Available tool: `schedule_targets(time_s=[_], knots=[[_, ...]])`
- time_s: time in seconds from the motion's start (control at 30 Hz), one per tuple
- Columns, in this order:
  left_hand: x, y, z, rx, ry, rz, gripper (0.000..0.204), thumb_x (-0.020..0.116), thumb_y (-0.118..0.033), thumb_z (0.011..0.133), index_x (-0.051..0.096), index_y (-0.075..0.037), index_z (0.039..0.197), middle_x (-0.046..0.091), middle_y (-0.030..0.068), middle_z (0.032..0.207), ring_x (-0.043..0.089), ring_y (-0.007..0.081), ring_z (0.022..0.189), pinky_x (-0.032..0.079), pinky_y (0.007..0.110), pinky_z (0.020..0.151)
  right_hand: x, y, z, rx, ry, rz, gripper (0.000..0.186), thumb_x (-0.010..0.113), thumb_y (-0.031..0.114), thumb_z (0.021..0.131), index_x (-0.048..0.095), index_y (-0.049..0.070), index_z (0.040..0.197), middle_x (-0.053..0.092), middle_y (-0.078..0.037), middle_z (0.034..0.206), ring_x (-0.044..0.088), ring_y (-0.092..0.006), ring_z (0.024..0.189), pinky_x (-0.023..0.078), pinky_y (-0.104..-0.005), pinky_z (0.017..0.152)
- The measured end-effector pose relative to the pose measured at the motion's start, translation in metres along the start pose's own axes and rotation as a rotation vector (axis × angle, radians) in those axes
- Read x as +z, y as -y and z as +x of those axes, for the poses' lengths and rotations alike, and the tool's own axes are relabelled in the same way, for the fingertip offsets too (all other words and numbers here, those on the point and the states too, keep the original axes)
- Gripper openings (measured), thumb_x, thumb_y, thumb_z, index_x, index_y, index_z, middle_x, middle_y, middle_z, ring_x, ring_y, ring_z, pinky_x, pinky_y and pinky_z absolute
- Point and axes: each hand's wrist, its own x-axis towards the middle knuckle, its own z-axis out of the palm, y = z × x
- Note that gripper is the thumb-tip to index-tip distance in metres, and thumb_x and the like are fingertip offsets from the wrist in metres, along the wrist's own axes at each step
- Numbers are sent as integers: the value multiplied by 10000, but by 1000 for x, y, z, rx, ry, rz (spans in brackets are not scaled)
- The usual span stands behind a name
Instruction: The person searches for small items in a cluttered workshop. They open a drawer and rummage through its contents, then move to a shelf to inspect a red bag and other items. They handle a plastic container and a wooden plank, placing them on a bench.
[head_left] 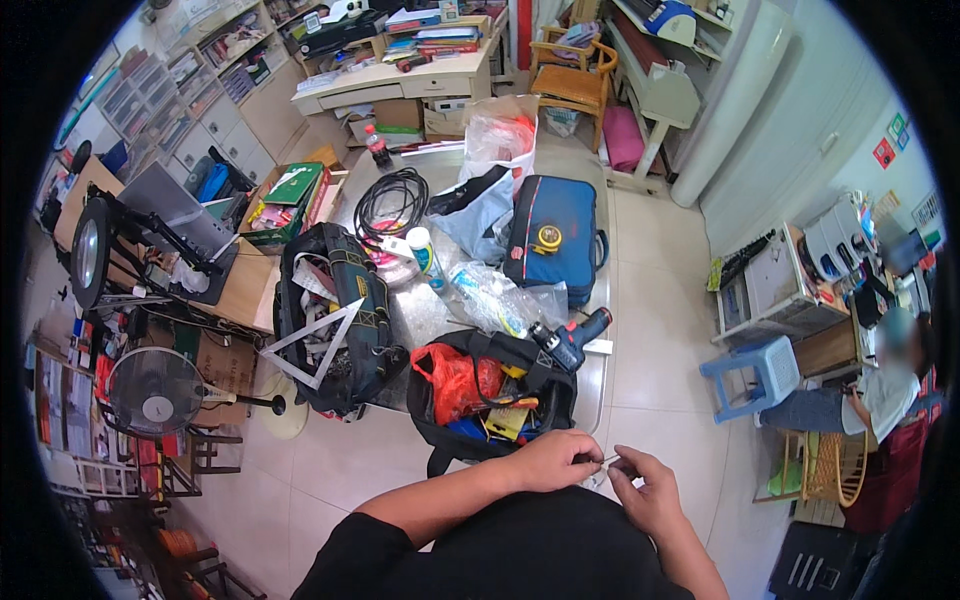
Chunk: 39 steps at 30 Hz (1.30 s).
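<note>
Close to my body, at the table's near edge, my left hand (556,460) and my right hand (648,486) meet with their fingertips pinched. Between them is a small thin metallic-looking piece (609,460), too small to name. Just beyond my left hand sits an open black tool bag (430,428) with a red plastic bag (455,385) and a yellow package (508,422) inside. A blue and black cordless drill (570,343) rests at the bag's far right side.
A second tool bag (362,290) with a white triangular frame (318,345) stands left. Farther back lie a blue case (555,225) carrying a yellow tape measure (547,239), a coiled black cable (385,205) and a white bottle (420,245). A person sits right, beside a blue stool (752,372).
</note>
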Motion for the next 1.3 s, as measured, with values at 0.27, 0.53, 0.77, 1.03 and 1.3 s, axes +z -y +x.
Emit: schedule_targets(time_s=[0.27, 0.53, 0.77, 1.03, 1.3], knots=[[23, 0, 62, -30, -29, 56, 218, 617, -171, 951, 665, -18, 1098, 657, 164, 992, 654, 321, 942, 516, 389, 825, -65, -34, 36, -18, 118, 22, 417, 743, 57, 867, 608, -25, 1253, 708, -151, 932, 695, -202, 802, 560, -315, 746], [109, -13, 178, -140, -123, -39, 175, 660, -169, 906, 673, -18, 994, 661, 149, 931, 657, 285, 860, 521, 384, 776, -174, -118, 48, 29, 123, 124, 407, 734, 87, 879, 615, -11, 1256, 703, -158, 916, 711, -240, 819, 577, -341, 734], [163, -15, 269, -229, -32, 31, 174, 755, -98, 859, 674, 8, 970, 679, 64, 847, 636, 124, 798, 527, 289, 709, -248, -181, 26, -18, -93, 74, 373, 666, 228, 897, 631, 7, 1196, 697, -209, 989, 676, -384, 914, 542, -460, 812], [193, -54, 342, -22, 472, 67, 113, 736, -2, 849, 623, -1, 855, 617, 26, 815, 560, 90, 741, 484, 248, 696, -262, -158, -64, 226, -642, 122, 170, 650, 163, 816, 687, 14, 890, 700, -190, 875, 668, -373, 832, 519, -466, 737], [255, -103, 309, 501, 1153, 328, 111, 739, 21, 788, 645, -15, 834, 627, 80, 778, 592, 185, 704, 490, 305, 674, -142, -104, -156, 496, -1244, 380, 186, 649, 185, 829, 681, 18, 903, 701, -190, 873, 676, -359, 830, 527, -441, 743]])
